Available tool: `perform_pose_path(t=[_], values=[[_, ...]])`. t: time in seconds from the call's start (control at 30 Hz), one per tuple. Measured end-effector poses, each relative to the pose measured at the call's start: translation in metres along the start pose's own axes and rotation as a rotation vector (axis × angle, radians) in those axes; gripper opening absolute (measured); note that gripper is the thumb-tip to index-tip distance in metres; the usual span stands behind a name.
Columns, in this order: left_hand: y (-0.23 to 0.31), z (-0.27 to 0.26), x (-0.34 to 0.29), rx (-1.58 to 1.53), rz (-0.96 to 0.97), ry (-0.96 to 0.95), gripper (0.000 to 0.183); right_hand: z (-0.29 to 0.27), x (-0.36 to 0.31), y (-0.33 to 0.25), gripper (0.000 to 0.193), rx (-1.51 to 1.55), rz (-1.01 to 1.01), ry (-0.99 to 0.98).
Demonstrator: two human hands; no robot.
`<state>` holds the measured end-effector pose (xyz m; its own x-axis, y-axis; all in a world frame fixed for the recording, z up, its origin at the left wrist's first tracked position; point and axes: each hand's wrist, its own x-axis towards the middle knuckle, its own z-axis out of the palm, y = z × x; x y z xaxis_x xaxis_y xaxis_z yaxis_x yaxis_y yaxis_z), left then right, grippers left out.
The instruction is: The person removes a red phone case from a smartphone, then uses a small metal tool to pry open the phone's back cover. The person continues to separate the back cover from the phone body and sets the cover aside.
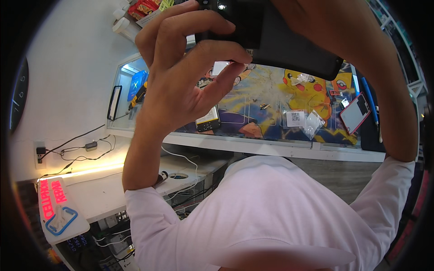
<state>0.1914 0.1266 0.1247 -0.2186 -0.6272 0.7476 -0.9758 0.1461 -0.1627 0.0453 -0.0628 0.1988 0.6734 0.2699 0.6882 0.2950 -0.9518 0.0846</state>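
Close in front of me at the top, a dark, flat phone-shaped panel [294, 49] with a glossy black part is held up. My left hand [181, 63] is closed on its left side, with thumb and forefinger pinched at the lower edge. My right hand [300, 13] reaches over the panel from the right; its fingers are hidden beyond the upper edge. Under my left hand lies an opened phone body [209, 119] with its battery and circuit parts showing. Small screws [265, 106] sit in a loose group on the colourful cartoon mat [239, 108].
Clear plastic bags [313, 124] lie on the mat. To the right are a red-edged phone part [356, 114] and a blue pen-like tool [370, 100]. A blue box [137, 86] stands at left. Lower left, a white shelf [104, 192] carries cables and a lit sign [61, 207].
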Motion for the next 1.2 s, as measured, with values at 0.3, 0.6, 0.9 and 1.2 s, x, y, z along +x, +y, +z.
perform_pose_path(t=[0.3, 0.6, 0.9, 1.2], values=[[0.004, 0.001, 0.005, -0.004, -0.089, -0.033, 0.021, 0.0, 0.002, 0.009, 0.016, -0.04, 0.036, -0.001], [0.002, 0.001, 0.004, -0.12, -0.151, -0.011, 0.018, -0.015, 0.004, 0.001, 0.013, 0.031, 0.124, 0.0], [0.001, 0.001, 0.01, -0.108, -0.118, -0.028, 0.023, -0.01, 0.008, 0.009, 0.012, 0.052, 0.122, 0.02], [-0.002, -0.003, 0.017, -0.182, -0.113, -0.042, 0.025, -0.018, 0.006, -0.005, 0.016, -0.08, 0.099, 0.053]])
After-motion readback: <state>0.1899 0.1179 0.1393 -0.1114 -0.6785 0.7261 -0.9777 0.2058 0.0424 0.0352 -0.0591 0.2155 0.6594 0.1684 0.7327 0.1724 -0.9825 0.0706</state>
